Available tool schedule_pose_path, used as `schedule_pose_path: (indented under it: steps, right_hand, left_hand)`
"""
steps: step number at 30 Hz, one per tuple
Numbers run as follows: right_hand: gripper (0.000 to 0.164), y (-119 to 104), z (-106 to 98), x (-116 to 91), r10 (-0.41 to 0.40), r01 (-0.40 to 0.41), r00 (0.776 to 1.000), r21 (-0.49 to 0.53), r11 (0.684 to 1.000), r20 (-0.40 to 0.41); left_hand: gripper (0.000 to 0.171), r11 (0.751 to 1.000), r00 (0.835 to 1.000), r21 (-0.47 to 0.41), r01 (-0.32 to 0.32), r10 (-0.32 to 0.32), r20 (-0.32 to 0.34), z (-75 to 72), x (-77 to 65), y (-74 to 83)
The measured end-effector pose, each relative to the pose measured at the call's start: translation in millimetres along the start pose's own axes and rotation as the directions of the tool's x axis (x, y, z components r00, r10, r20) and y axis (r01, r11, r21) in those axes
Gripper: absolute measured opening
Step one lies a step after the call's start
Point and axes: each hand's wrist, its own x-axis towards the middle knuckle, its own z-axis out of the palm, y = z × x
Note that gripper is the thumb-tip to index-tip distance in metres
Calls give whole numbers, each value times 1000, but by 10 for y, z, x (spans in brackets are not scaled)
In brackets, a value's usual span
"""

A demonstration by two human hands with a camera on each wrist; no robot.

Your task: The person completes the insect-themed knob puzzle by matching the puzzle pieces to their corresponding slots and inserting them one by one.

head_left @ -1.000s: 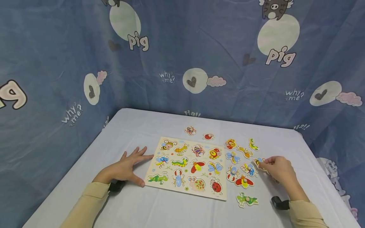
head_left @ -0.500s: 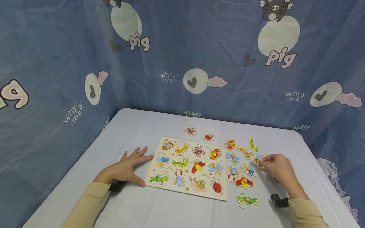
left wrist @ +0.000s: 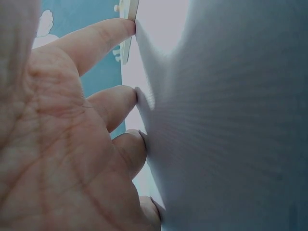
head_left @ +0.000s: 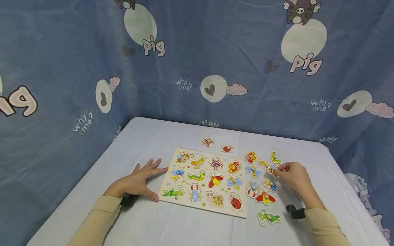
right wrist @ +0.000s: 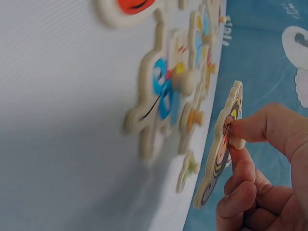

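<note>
On the white-clothed bench [head_left: 138, 222], a wooden puzzle board [head_left: 204, 194] printed with insects lies flat near the middle. At its left edge rests the person's left hand [head_left: 138, 179], fingers spread wide: the index fingertip touches the board's edge, the thumb is at the near left corner, and the left wrist view shows the other fingertips on the cloth.

To the right of the board, the right hand [head_left: 293, 176] pinches the small knob of a bee piece [right wrist: 219, 149] between thumb and finger. The bee is up off the bench, knob side upward, and from the head view it partly covers an orange insect piece [head_left: 263, 163].

Around it lie more knobbed pieces: a green caterpillar [head_left: 275, 157] just beyond, a red-and-yellow bug [head_left: 250, 157] and a blue-winged fly [head_left: 253, 171] beside the board, then a blue mosquito [head_left: 271, 185], a blue beetle [head_left: 253, 189] and a red-winged bug [head_left: 265, 197] close together. A green grasshopper [head_left: 268, 217] sits nearest the person. Another piece beside the right wrist is too hidden to tell.

Past the board's far edge are a spider [head_left: 207, 142] and a ladybird [head_left: 227, 149], apart from each other. A blue curtain [head_left: 172, 102] with pig prints hangs behind.
</note>
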Motion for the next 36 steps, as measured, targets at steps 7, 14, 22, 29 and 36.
schedule_pose_path:
  steps: [7,14,22,29,36]
  right_hand:
    - [27,-185,68,82,-35,35,999,13,999,5]
    - [25,-397,167,131,-123,123,992,14,992,2]
    - [24,-683,291,212,-170,169,985,29,985,20]
    - [21,-949,412,277,-227,225,973,54,973,35]
    - [17,-1254,567,304,-287,284,957,66,956,34]
  left_hand:
    - [113,1000,1000,3,3,-3,0,0,11,7]
    - [113,1000,1000,4,7,-7,0,9,8,-2]
    - [112,1000,1000,-3,10,-9,5,12,12,-13]
    - [112,1000,1000,7,3,-3,7,6,4,-11]
    - [113,1000,1000,-1,5,-5,5,2,-3,-9]
